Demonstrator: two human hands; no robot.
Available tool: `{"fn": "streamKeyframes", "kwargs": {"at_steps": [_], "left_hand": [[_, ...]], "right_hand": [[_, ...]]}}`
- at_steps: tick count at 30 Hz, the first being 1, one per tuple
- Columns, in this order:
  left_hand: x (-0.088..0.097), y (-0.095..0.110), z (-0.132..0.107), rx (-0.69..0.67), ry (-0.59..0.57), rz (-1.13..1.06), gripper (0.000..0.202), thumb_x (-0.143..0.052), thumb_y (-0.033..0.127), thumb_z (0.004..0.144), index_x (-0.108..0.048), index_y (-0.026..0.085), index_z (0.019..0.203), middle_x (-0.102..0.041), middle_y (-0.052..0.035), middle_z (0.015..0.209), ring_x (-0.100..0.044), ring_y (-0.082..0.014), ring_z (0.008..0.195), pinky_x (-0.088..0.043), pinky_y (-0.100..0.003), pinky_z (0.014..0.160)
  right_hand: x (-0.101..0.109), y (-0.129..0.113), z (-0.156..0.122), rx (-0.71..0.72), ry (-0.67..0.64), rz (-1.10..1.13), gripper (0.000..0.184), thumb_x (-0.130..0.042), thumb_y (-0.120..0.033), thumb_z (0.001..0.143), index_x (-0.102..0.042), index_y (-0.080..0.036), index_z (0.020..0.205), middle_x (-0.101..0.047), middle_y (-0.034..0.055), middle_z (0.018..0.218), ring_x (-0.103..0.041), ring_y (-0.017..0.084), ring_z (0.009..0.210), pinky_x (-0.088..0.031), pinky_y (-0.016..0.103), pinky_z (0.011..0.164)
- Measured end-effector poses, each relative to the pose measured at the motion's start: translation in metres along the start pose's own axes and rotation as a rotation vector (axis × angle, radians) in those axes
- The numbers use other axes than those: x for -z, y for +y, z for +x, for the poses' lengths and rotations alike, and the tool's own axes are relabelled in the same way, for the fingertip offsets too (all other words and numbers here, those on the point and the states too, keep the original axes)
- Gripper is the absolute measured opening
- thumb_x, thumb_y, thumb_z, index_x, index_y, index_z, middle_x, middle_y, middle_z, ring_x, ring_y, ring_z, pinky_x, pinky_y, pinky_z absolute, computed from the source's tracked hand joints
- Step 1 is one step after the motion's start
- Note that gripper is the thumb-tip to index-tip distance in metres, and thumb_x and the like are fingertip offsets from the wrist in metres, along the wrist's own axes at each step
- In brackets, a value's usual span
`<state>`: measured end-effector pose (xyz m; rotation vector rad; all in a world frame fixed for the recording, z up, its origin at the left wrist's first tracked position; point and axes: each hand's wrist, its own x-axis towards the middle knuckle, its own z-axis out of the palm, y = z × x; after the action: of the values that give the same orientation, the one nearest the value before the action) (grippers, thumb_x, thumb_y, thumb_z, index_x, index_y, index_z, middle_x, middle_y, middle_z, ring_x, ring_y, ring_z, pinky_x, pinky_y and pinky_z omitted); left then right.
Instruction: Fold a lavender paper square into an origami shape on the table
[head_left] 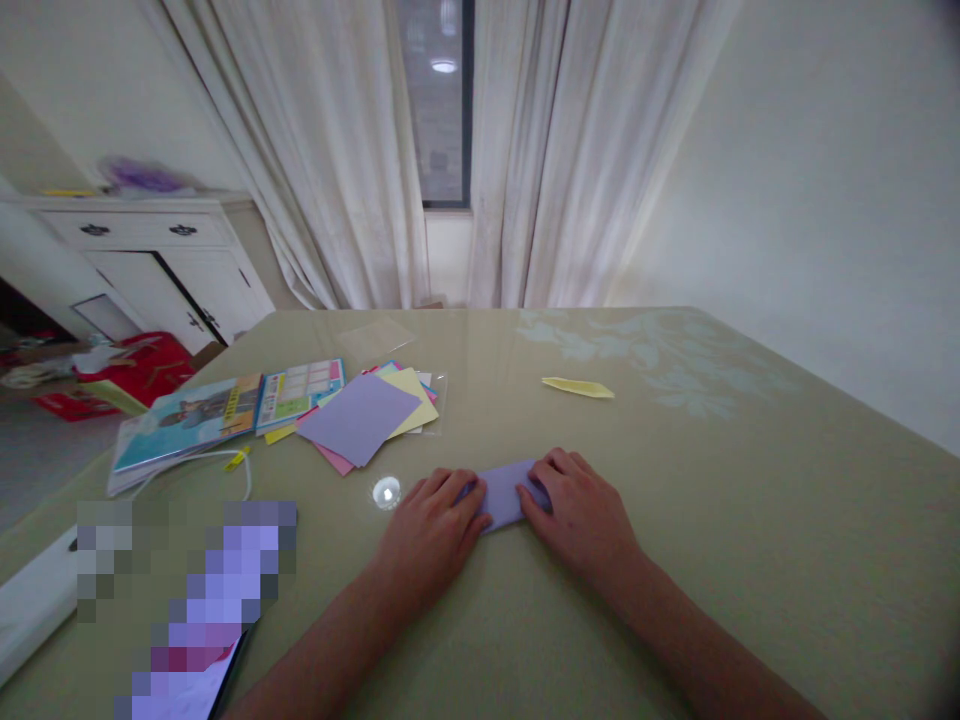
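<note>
A folded strip of lilac paper [504, 492] lies on the olive table [750, 520] in front of me. My left hand [429, 530] rests flat on its left end, fingers stretched onto the paper. My right hand [577, 510] presses down on its right end with the fingers lying flat and curled a little at the tips. Both hands touch the paper and neither lifts it.
A stack of coloured paper sheets [367, 415] with a lilac one on top lies to the left. Beside it are booklets [225, 410] and a white cable [217, 465]. A folded yellow paper piece [577, 388] lies further back. A device with a blurred screen [195, 620] sits front left.
</note>
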<state>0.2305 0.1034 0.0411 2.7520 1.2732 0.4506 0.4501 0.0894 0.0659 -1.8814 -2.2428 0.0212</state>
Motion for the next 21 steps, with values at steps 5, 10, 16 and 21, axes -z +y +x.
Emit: {"fn": "streamKeyframes", "kwargs": {"at_steps": [5, 10, 16, 21], "left_hand": [[-0.006, -0.005, 0.0, 0.009, 0.046, -0.111, 0.058, -0.073, 0.04, 0.095, -0.051, 0.022, 0.146, -0.062, -0.0129, 0.14, -0.057, -0.0328, 0.127, -0.047, -0.053, 0.108], [-0.004, -0.013, -0.001, 0.046, 0.233, -0.337, 0.057, -0.065, 0.026, 0.099, -0.043, 0.027, 0.152, -0.067, -0.009, 0.12, -0.061, -0.028, 0.111, -0.05, -0.046, 0.098], [0.017, -0.023, -0.002, -0.144, 0.365, -0.404, 0.028, -0.057, 0.009, 0.098, -0.075, 0.03, 0.098, -0.071, -0.0011, 0.1, -0.064, -0.0206, 0.1, -0.039, -0.043, 0.101], [0.024, -0.016, -0.004, -0.037, 0.187, -0.191, 0.038, -0.066, 0.009, 0.089, -0.071, 0.032, 0.119, -0.077, -0.0016, 0.117, -0.064, -0.0257, 0.116, -0.028, -0.053, 0.113]], "right_hand": [[-0.005, 0.008, 0.003, -0.072, 0.103, 0.203, 0.051, -0.071, -0.047, 0.092, -0.06, -0.018, 0.132, -0.067, 0.0148, 0.122, -0.063, 0.033, 0.114, -0.05, 0.048, 0.1], [0.0, 0.025, 0.008, -0.042, 0.107, 0.554, 0.075, -0.086, -0.048, 0.078, -0.054, -0.022, 0.141, -0.071, 0.011, 0.119, -0.067, 0.03, 0.109, -0.051, 0.046, 0.098], [0.016, 0.031, 0.009, 0.332, 0.067, 0.418, 0.018, -0.073, -0.015, 0.081, -0.074, -0.027, 0.095, -0.074, 0.0044, 0.121, -0.063, 0.027, 0.116, -0.037, 0.045, 0.103], [0.025, 0.021, 0.002, 0.386, 0.002, 0.211, 0.015, -0.068, -0.014, 0.083, -0.068, -0.023, 0.095, -0.075, 0.0055, 0.113, -0.06, 0.026, 0.116, -0.026, 0.046, 0.108]]}}
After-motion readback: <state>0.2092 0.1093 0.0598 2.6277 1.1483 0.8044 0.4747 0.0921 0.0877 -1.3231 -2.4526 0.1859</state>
